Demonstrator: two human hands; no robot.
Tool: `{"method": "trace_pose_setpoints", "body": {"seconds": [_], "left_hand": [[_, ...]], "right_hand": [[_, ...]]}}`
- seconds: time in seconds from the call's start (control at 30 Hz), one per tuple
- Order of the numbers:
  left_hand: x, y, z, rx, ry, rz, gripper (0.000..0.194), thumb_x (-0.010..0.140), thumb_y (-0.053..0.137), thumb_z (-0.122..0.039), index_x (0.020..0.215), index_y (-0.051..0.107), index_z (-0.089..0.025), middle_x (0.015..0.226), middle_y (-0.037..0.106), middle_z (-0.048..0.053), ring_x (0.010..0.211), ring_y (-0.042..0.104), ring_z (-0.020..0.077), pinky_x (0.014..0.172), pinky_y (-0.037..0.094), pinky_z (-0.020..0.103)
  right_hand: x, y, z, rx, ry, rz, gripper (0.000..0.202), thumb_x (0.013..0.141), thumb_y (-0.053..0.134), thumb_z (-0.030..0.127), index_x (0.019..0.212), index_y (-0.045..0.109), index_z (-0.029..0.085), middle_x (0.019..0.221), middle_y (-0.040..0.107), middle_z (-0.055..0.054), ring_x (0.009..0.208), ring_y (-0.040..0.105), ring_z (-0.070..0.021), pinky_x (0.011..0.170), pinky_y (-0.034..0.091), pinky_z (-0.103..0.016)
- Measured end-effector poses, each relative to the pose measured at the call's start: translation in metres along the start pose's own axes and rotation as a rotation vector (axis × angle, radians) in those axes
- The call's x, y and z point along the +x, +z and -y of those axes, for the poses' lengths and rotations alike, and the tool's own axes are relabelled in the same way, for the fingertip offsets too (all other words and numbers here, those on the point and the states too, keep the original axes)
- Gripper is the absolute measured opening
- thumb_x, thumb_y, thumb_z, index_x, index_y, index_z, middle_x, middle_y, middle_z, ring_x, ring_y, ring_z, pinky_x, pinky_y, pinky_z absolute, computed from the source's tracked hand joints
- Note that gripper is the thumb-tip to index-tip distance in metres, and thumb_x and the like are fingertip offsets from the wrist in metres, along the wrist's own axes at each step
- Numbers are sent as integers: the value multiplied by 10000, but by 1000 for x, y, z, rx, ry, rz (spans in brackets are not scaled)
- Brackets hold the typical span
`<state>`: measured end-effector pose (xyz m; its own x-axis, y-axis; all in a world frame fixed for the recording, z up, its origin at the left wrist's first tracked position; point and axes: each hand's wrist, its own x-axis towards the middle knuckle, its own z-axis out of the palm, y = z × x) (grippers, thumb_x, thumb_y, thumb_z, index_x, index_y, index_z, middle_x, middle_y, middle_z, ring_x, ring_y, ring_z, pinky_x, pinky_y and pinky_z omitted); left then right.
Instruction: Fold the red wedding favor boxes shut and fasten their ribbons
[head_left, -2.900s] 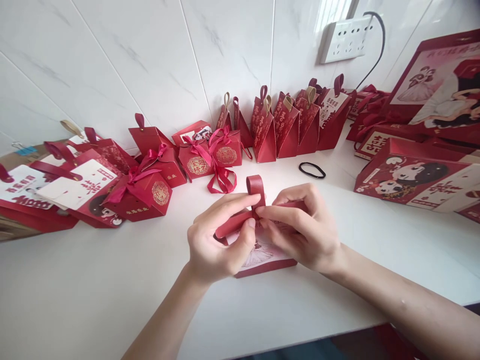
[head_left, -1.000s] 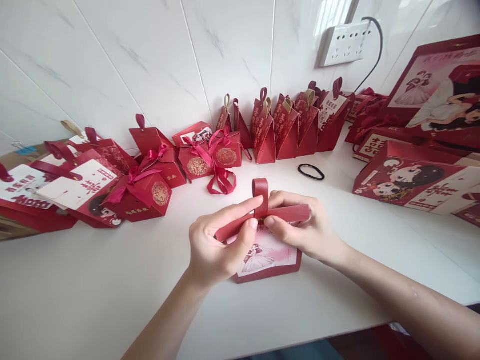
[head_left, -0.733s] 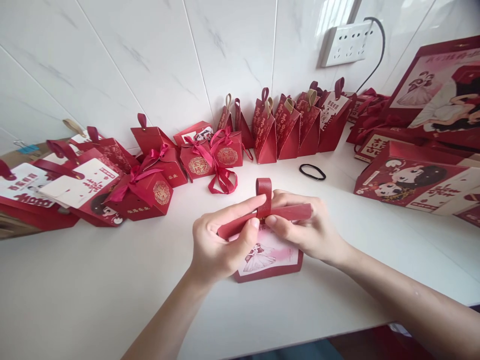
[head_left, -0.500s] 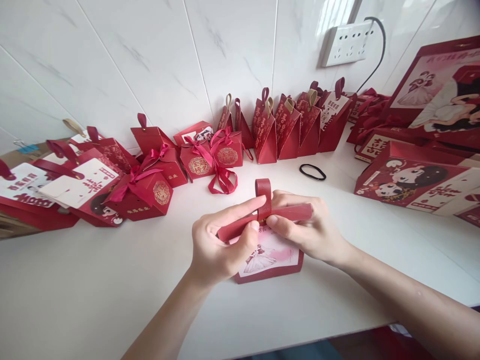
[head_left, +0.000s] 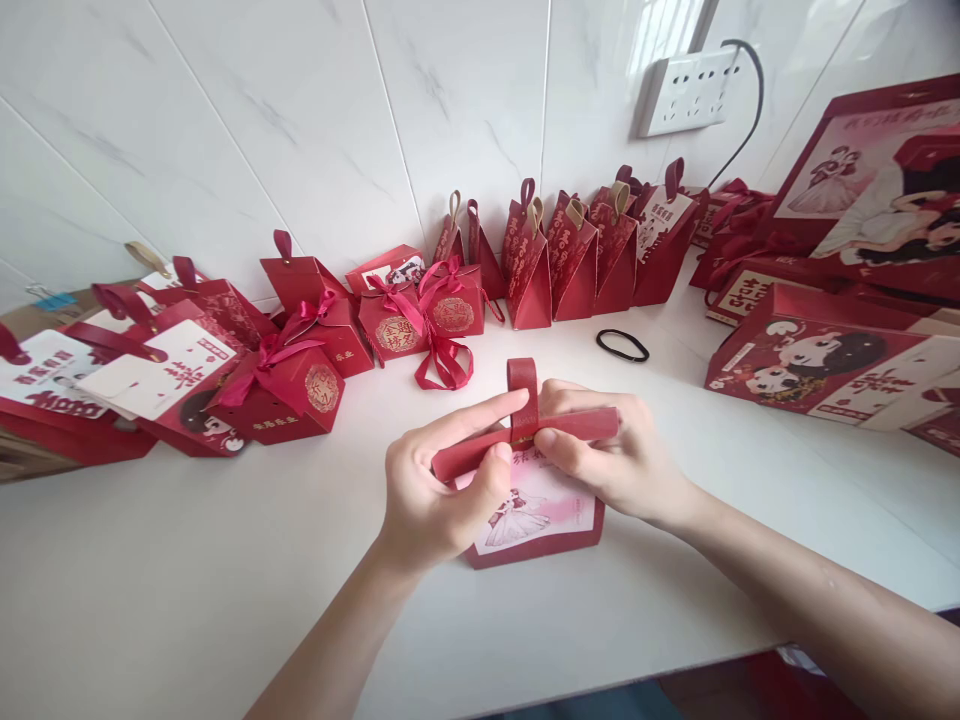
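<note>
Forearms point(head_left: 341, 615) angled inward, left hand point(head_left: 439, 485), right hand point(head_left: 619, 450), both pinching red box point(head_left: 551, 510)

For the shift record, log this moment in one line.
left hand: holding box; right hand: holding box; box: picture side facing person; strap: looped upward; black band: on table

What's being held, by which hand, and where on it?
A red gift box, by its top edge: the left hand pinches left of the strap loop, the right hand right of it.
</note>
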<state>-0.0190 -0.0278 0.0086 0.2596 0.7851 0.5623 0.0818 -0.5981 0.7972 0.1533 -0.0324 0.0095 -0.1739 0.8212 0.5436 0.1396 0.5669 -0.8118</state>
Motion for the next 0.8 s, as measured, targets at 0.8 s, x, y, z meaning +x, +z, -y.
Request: {"method": "trace_pose_setpoints", "body": {"seconds": [0.8], "left_hand": [[6,-2,44,835,595,-138,581,753,692,-67,1290,517,-205,1134,574,113,1075,576,258,947,519,430]], "right_hand": [[7,9,-48,770,510,-125,301,870,607,471,1100,594,278,1350,576,-42,1247,522,-237,919,517,-392]]}}
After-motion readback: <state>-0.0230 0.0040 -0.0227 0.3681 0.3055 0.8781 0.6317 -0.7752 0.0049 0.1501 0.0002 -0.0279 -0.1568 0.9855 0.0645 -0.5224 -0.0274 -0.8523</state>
